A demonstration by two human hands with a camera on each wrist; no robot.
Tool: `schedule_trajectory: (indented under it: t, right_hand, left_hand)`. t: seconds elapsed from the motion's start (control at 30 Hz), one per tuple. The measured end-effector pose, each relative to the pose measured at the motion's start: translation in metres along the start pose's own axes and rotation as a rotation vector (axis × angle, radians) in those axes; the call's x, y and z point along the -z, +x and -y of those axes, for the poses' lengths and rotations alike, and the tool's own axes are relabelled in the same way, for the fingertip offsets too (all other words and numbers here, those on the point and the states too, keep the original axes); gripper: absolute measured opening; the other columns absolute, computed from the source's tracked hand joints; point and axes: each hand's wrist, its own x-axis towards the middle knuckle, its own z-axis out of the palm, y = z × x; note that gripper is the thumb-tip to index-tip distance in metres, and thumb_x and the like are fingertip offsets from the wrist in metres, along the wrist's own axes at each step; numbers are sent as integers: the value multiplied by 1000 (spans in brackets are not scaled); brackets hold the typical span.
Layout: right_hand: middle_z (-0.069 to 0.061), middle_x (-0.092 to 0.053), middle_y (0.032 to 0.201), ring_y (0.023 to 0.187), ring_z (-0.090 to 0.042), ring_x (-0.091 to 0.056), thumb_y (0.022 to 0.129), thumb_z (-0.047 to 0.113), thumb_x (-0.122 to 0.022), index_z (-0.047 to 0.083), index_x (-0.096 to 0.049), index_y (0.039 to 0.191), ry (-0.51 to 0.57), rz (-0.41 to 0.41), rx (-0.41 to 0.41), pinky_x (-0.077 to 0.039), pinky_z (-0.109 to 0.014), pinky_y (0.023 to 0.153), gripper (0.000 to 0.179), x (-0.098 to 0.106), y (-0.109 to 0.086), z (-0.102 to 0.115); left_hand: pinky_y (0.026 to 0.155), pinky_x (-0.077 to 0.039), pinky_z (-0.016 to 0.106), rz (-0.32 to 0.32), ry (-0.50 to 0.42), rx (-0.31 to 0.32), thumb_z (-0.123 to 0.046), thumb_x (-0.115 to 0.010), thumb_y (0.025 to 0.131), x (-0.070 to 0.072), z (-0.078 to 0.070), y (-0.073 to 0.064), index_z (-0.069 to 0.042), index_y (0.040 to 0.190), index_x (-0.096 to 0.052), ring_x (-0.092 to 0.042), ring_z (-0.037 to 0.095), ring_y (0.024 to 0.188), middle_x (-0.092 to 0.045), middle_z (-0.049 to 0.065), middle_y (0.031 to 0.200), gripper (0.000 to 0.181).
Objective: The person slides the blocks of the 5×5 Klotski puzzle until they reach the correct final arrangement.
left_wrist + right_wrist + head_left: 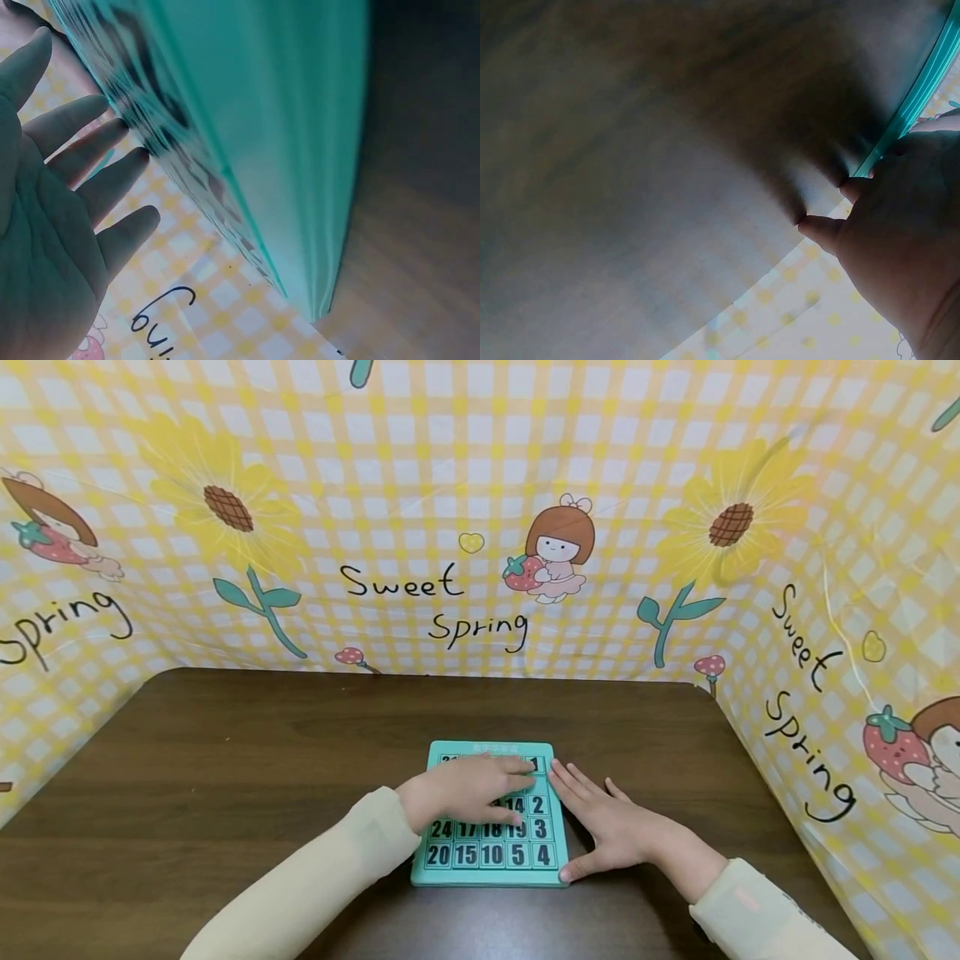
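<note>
Left hand (468, 787) spans the number board (450, 748), right hand (618, 828) touches its edge, fingers outstretched, tiles 1 to 4 (540, 829) in sequence, other tiles (491, 856) seemingly unfinished!

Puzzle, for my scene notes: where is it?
Head view: the puzzle lies low centre on the table, left hand over it, right hand at its right edge.

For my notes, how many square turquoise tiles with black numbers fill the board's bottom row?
5, left to right: tile 20, tile 15, tile 10, tile 5, tile 4; none hidden.
</note>
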Motion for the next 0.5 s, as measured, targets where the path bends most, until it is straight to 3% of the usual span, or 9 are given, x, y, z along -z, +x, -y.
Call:
schedule_trajectory:
  t: [0.13, 0.3, 0.4, 0.5]
  right_hand:
    - [-6, 6, 169, 156, -33, 1, 75, 75, -67, 11, -2, 161, 4, 4, -1, -11, -77, 111, 126, 1, 0, 0]
    - [-7, 5, 169, 156, -34, 0, 75, 75, -68, 11, -3, 161, 0, 0, 3, -11, -78, 111, 125, 2, -1, 0]
    - [-7, 4, 169, 156, -34, -1, 75, 74, -68, 10, -4, 161, 0, -4, 7, -12, -78, 110, 125, 2, -1, 1]
    - [-8, 4, 169, 156, -34, -1, 76, 74, -68, 9, -4, 161, 0, -7, 11, -13, -78, 110, 125, 1, 0, 1]
  left_hand:
    - [115, -40, 36, -36, -2, -55, -47, -55, 100, -2, -5, -9, -14, 149, -47, -48, 17, 139, -49, 4, 151, 60]
    - [102, -49, 29, -117, 17, -146, -43, -57, 100, -2, -14, -16, -13, 143, -55, -60, 11, 116, -60, 0, 130, 53]
    - [100, -51, 28, -140, 38, -177, -43, -58, 100, -4, -19, -17, -14, 139, -59, -61, 11, 114, -61, 0, 127, 49]
    - [100, -50, 27, -125, 47, -184, -44, -57, 100, -7, -23, -16, -16, 138, -60, -59, 11, 120, -60, 0, 133, 47]
